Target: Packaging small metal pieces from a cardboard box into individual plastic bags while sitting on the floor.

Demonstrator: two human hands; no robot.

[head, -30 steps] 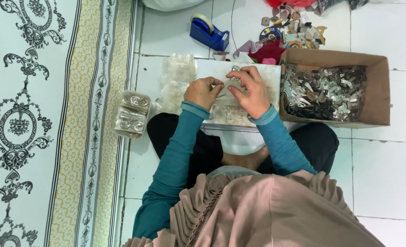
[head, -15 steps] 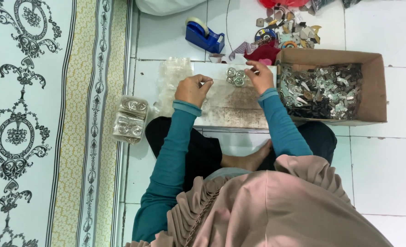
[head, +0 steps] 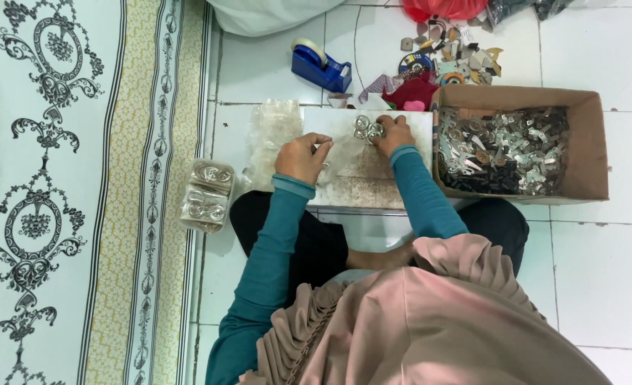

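I sit on a white tiled floor with a worn white board before my knees. My left hand rests on the board's left part, fingers curled around a thin clear plastic bag. My right hand reaches to the board's far edge and touches a small cluster of shiny metal pieces. Whether it grips them I cannot make out.
A cardboard box of several small metal parts stands to the right. A pile of clear bags and filled packets lie at left. A blue tape dispenser and scattered scraps sit beyond. A patterned mat covers the left.
My right hand has moved away from my left hand, out to the metal pieces at the board's far edge. My left hand has stayed with the bag.
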